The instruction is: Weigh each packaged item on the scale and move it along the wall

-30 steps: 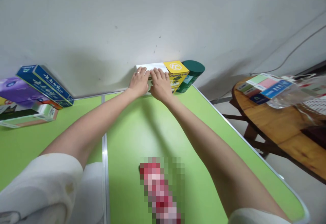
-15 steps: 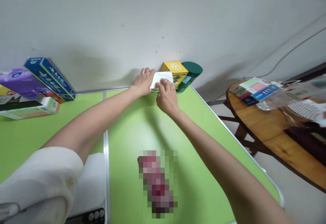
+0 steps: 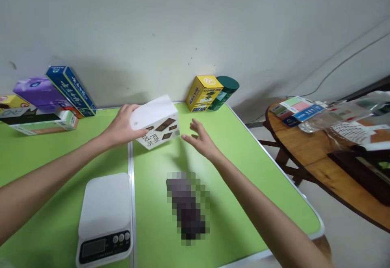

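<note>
My left hand (image 3: 123, 126) grips the left end of a white box (image 3: 155, 111), its thumb on the front face. The box is tilted above the green table, and dark brown pictures and some lettering show on its front. To the right of the box, my right hand (image 3: 199, 140) is open, fingers apart and holding nothing. Behind it, a yellow box (image 3: 204, 93) stands by the wall beside a dark green canister (image 3: 227, 91). A white kitchen scale (image 3: 105, 207) lies nearer to me on the left. A pixelated dark object (image 3: 187, 207) is in front of my right hand.
At the left by the wall stand a purple package (image 3: 39, 93), a blue box (image 3: 73, 91) and a green-and-white carton (image 3: 57, 124). A wooden table (image 3: 317, 160) on the right bears cartons and a plastic bottle. A metal seam (image 3: 131, 178) crosses the green table (image 3: 237, 215).
My left hand has carried the white box leftward and toward me, away from the yellow box. My right hand has let go of it and opened. The scale is now in full view.
</note>
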`<state>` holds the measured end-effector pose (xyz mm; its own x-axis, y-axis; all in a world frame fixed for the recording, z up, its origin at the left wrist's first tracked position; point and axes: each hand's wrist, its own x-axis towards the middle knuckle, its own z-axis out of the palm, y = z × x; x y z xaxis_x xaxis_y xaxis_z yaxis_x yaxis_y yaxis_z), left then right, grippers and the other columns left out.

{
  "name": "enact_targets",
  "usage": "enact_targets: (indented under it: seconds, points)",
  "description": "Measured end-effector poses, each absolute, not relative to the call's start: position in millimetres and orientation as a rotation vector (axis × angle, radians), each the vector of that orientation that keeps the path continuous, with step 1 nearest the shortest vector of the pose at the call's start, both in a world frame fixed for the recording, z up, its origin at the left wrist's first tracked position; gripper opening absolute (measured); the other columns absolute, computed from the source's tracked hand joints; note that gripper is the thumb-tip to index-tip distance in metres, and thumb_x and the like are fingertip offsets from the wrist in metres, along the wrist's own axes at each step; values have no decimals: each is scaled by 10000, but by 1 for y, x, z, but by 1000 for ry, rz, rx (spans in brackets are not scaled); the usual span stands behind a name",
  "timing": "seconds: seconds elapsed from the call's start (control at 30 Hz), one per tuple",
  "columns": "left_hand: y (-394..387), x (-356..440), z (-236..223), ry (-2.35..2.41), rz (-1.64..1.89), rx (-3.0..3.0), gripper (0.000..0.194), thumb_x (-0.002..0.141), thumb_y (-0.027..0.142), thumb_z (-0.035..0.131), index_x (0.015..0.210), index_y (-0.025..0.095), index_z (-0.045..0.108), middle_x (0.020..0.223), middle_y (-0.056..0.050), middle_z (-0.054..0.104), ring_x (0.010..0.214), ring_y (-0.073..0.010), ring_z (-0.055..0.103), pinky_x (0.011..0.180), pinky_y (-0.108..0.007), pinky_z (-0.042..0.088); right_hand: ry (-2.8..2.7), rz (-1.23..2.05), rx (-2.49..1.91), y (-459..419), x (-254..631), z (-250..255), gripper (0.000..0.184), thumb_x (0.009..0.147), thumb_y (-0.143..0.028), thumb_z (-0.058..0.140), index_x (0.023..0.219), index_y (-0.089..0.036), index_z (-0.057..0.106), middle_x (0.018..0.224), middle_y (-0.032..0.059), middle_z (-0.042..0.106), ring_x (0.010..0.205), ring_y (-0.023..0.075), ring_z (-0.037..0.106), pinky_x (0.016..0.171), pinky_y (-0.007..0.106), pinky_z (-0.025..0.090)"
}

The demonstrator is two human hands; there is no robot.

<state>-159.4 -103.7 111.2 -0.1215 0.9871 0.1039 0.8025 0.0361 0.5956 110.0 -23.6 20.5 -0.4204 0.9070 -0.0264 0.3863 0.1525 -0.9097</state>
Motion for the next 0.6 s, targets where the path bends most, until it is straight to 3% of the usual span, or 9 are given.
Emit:
enact_targets:
  seconds: [0.17, 0.27, 0.47, 0.6]
  points:
    - [-203, -188, 105, 1786, 1112, 902, 718, 608, 482, 705, 1222, 191, 475, 1088, -87, 638, 920, -292, 638, 738, -429, 544, -1714, 1954, -909, -88, 79, 27, 884, 755, -597, 593, 1444, -199, 209, 1363, 188, 472, 1228, 286, 491, 984, 486, 417]
    - [-261, -194, 89, 1720, 1221, 513, 661, 667, 544, 669, 1214, 206, 515, 1023, -72, 689, 892, -288, 667, 743, -439, 548, -1658, 2206, -650, -131, 53, 37, 868, 759, -591, 600, 1453, -241, 213, 1358, 152, 498, 1216, 288, 495, 935, 459, 458]
    - [-344, -203, 57, 1765, 1127, 366, 598, 746, 676, 523, 1093, 203, 639, 914, -73, 725, 924, -333, 663, 888, -569, 466, -1716, 2225, -790, -183, 21, 43, 638, 845, -587, 489, 1407, -320, 346, 1360, 77, 519, 1159, 269, 538, 938, 445, 448]
    - [-369, -205, 35, 1660, 1111, 418, 672, 769, 687, 495, 1259, 229, 537, 1191, -91, 644, 1157, -343, 555, 1009, -554, 391, -1794, 2206, -938, -199, 17, 36, 563, 862, -596, 442, 1347, -310, 447, 1332, 76, 539, 1106, 285, 567, 874, 448, 479]
